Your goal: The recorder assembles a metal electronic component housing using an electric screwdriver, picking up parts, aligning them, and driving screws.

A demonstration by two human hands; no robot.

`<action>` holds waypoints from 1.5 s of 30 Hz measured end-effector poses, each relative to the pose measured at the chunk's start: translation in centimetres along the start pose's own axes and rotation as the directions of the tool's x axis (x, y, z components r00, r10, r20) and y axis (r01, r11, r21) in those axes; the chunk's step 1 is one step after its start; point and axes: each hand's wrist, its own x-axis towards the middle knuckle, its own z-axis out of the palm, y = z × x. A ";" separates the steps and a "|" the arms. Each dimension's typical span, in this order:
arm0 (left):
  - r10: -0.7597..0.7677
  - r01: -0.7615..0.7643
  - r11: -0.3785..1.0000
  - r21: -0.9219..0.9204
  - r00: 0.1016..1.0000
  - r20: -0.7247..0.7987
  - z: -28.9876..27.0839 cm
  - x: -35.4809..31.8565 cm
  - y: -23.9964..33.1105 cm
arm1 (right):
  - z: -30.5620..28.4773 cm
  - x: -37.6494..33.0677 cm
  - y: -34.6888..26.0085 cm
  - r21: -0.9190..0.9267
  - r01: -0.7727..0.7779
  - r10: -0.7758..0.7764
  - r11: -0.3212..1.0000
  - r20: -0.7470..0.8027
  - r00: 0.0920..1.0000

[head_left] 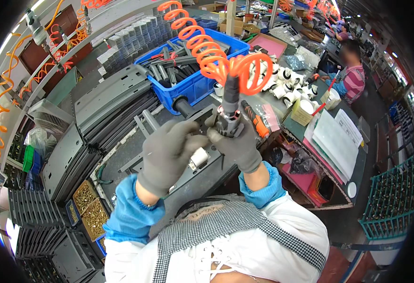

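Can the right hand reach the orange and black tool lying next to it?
Probably yes, but not straight away: the right hand is gripping the dark tool, so it would likely have to let go first. The orange and black tool lies close by, with nothing seeming to block it.

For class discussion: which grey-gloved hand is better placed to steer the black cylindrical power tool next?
Likely the right hand: it holds the power tool, whereas the left hand is beside it.

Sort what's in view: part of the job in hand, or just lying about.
Likely in the job: black tool in the right hand; orange coiled hose; white piece by the left hand.

Apparently lying about: orange-and-black tool; paper sheets.
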 end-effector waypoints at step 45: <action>-0.732 0.320 -0.472 -0.821 0.377 0.568 3.0 -18.6 -5.8 | -1.1 -1.7 -1.9 0.699 0.324 -0.276 0.637 -0.185 0.943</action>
